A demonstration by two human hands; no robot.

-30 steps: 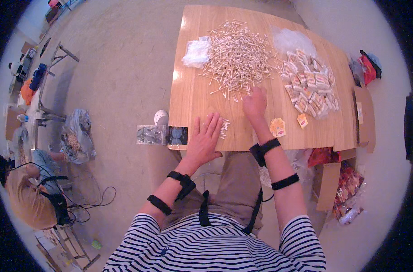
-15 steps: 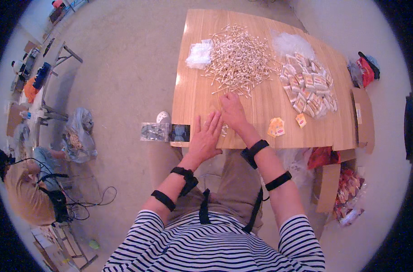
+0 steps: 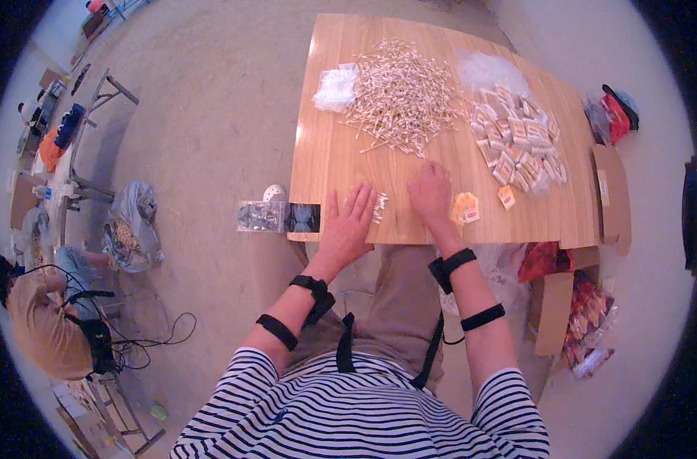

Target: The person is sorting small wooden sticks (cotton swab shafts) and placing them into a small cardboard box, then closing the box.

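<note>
My left hand [image 3: 346, 229] lies flat near the table's front edge, fingers stretched out, palm down. Right beside its fingertips is a small row of cotton swabs [image 3: 379, 208]. My right hand [image 3: 431, 195] rests low over the wood to the right of that row, its fingers curled in; whatever they may hold is hidden. Close by on its right are several yellow-and-white cards [image 3: 465, 208], with a single yellow card [image 3: 506, 196] farther right. Beyond both hands spreads a large heap of loose cotton swabs [image 3: 402, 96].
Packed swab bundles [image 3: 520, 145] are piled on the right of the wooden table [image 3: 329, 164], with clear plastic bags [image 3: 492, 74] behind them. More clear bags [image 3: 335, 89] lie left of the heap. A dark pouch [image 3: 304, 218] sits at the left corner. Another person [image 3: 53, 329] sits at far left.
My right hand has moved right, away from my left hand and toward the yellow cards. The small row of swabs now shows more fully. My left hand has stayed nearly in place.
</note>
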